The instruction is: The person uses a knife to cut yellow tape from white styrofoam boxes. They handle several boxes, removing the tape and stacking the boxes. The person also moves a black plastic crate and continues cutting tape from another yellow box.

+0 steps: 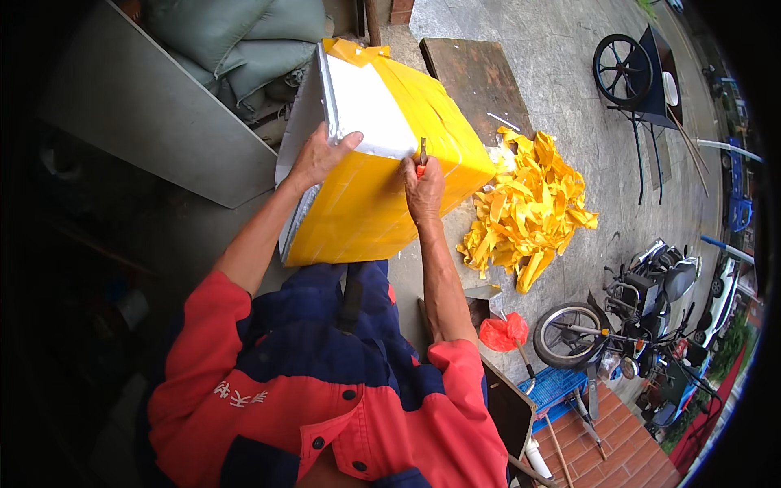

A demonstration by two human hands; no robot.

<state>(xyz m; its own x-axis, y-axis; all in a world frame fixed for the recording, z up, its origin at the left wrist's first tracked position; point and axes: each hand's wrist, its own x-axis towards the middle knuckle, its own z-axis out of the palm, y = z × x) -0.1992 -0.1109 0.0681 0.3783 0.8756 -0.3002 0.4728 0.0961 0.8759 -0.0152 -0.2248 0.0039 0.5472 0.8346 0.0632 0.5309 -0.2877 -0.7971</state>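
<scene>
In front of me stands a large white foam box (370, 117), its sides wrapped in yellow adhesive tape (357, 201). Part of the white foam shows bare at the upper left. My left hand (323, 154) grips the box's left edge, thumb lying on the bare foam. Shut in my right hand (423, 186) is a small tool with an orange handle and a narrow metal blade (423, 149), which looks like a utility knife. The blade points away from me, close to where tape meets foam. Whether its tip touches the box I cannot tell.
Crumpled strips of yellow tape (528, 201) are heaped right of the box. A wooden board (479, 85) lies behind it. Grey-green sacks (244, 43) and a grey panel (165, 110) stand left. Farther right are a wheeled cart (656, 79), a motorcycle (634, 305) and a red plastic bag (504, 332).
</scene>
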